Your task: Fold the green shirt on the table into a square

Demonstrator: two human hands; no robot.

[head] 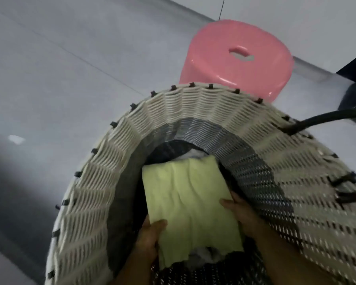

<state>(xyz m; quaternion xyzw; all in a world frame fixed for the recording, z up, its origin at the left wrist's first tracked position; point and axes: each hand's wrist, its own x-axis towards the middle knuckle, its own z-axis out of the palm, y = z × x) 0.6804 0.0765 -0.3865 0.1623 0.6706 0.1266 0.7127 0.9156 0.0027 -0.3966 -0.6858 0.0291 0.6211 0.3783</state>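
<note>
Thumb on top, the left grip (150, 233) pinches the near left edge of the green shirt (185, 198), low in the frame and a bit left of the middle. The right grip (240, 210) holds the right edge the same way, with its thumb lying on the cloth. So both grips are closed on the shirt, one on each side. I think it is held by two sides so the folds stay flat and do not flop open. The shirt lies right between the two grips and reaches away from them toward the middle of the frame. It is already folded into a neat flat shape, a little longer than a true square. It is not on a tabletop. It is down inside a big woven basket (103, 161), on top of dark and white clothes (206, 258). I cannot tell if it is going in or coming out. Behind the basket, in the upper right of the frame, a pink stool (238, 58) stands on the grey floor (49, 58).
</note>
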